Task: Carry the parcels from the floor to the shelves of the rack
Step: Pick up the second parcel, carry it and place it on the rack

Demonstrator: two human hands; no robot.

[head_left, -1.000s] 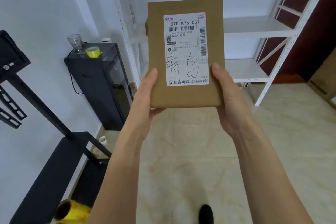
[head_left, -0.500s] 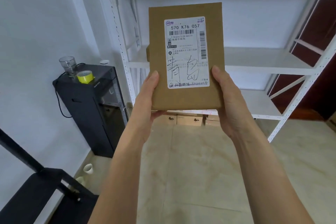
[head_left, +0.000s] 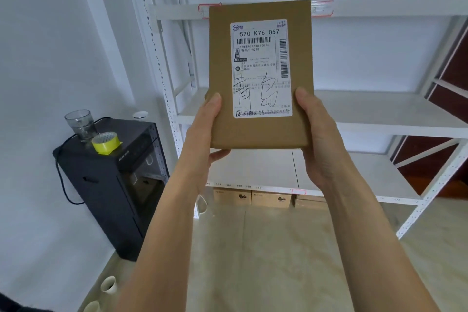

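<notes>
Since the earlier frame, the rack [head_left: 379, 119] is brought closer; the parcel [head_left: 260, 132] is held upright, clamped between left hand [head_left: 205, 134] and right hand [head_left: 321, 139] fingers.

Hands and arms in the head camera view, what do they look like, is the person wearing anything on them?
Both are bare: the left hand and right hand show no gloves, and I can't make out any rings. No watch, band or sleeve shows on either forearm down to the frame's bottom edge.
</notes>
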